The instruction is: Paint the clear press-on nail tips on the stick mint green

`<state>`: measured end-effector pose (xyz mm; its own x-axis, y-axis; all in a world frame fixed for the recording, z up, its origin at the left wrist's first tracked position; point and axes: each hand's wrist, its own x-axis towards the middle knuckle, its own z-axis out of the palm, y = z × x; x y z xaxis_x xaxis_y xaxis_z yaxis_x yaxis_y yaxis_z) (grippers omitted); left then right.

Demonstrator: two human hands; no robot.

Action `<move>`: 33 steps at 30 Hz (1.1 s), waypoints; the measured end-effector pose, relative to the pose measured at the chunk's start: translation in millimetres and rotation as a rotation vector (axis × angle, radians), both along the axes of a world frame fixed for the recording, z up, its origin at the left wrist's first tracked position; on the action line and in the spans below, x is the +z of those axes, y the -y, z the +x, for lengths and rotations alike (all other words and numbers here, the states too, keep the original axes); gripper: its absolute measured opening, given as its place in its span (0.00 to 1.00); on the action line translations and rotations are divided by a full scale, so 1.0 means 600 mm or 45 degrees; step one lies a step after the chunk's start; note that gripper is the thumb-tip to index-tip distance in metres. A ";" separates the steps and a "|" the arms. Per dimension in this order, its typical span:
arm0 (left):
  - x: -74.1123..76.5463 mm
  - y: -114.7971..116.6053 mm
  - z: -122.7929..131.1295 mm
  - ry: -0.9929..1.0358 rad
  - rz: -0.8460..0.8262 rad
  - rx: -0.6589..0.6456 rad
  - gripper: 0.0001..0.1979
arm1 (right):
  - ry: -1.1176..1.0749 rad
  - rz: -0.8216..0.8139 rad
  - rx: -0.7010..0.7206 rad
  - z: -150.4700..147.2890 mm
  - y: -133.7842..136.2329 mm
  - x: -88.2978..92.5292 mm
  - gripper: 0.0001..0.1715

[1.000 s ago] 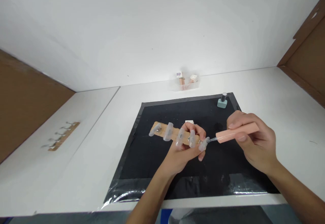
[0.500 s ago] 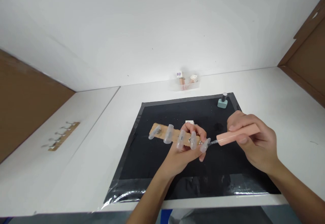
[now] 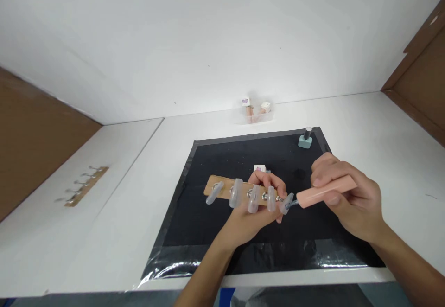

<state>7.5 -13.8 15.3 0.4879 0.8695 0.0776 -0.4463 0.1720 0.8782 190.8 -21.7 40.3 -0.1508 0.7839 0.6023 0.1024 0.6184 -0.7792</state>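
My left hand is closed around the right end of a wooden nail-tip stand above the black mat. Several clear false nails stick out from the stand on small metal mounts. In my right hand is a nail polish brush with a thick peach handle, gripped between thumb and fingers. Its bristles touch the rightmost false nail. Partly hidden behind my left fingers, a bottle with a white printed top stands on the mat.
A teal polish bottle with a grey cap stands at the black mat's back right. Behind the mat, a clear bin holds peach bottles. At far left lies another wooden stand with metal mounts.
Both hands have shifted slightly down and right. The stand has tilted, so its false nails point more downward. The brush stays at the rightmost nail.
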 end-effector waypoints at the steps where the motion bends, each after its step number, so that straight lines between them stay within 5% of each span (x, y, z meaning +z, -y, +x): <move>1: 0.001 0.001 0.000 -0.015 -0.003 0.004 0.16 | 0.023 -0.013 -0.037 0.000 -0.001 0.001 0.08; 5: 0.004 0.002 -0.001 -0.035 0.019 0.022 0.16 | -0.031 -0.076 -0.213 0.001 -0.003 0.003 0.09; 12: 0.003 0.005 -0.002 -0.074 0.067 0.016 0.14 | 0.015 -0.014 0.100 -0.005 0.001 0.004 0.09; 21: -0.002 0.006 -0.005 -0.078 0.084 -0.003 0.14 | -0.034 -0.139 -0.257 0.003 -0.009 0.008 0.10; 28: 0.004 0.005 0.000 -0.144 0.149 0.055 0.14 | 0.018 -0.086 0.052 0.000 -0.006 0.005 0.07; 33: 0.000 0.005 -0.003 -0.173 0.121 0.029 0.13 | 0.111 -0.091 -0.110 -0.001 -0.011 0.013 0.11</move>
